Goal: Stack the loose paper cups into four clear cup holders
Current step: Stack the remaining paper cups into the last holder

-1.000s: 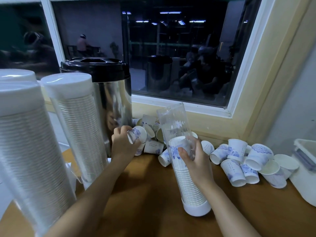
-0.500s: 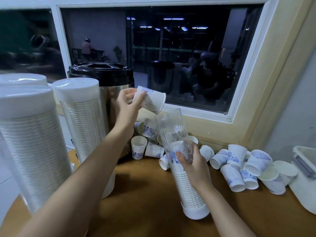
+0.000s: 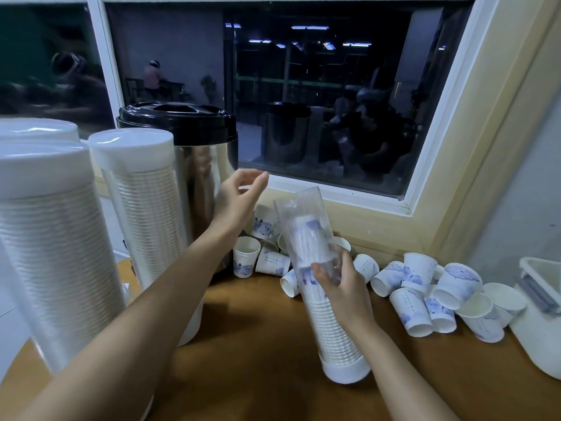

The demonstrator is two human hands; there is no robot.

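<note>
Inside tilted holder (clear): stacked cups

The left hand and the right hand are both showing bare, with slender fingers and nails too blurred to judge. Behind each hand, the left forearm and the right forearm are running bare and slim to the lower edge, skin alone showing all along them.
</note>
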